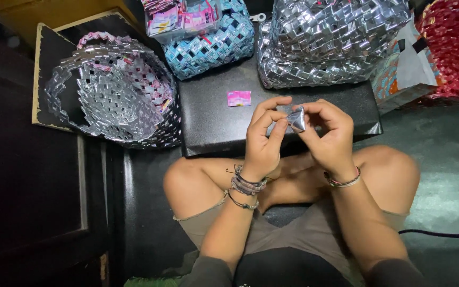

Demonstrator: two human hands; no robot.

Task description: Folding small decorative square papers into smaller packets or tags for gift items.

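Observation:
I sit cross-legged behind a low black box [213, 125]. My left hand [264, 139] and my right hand [328, 134] meet above its near edge. Together their fingertips pinch a small folded silver foil strip [296, 120]. Both thumbs and forefingers press on its folds. A small pink folded wrapper piece [239, 98] lies flat on the black box, a little to the far left of my hands.
A half-woven silver foil basket [115, 93] lies on its side at left. A blue woven basket [213, 42] holding pink wrappers and a large silver woven bag [330, 42] stand at the back. A red woven basket [455, 48] is at far right.

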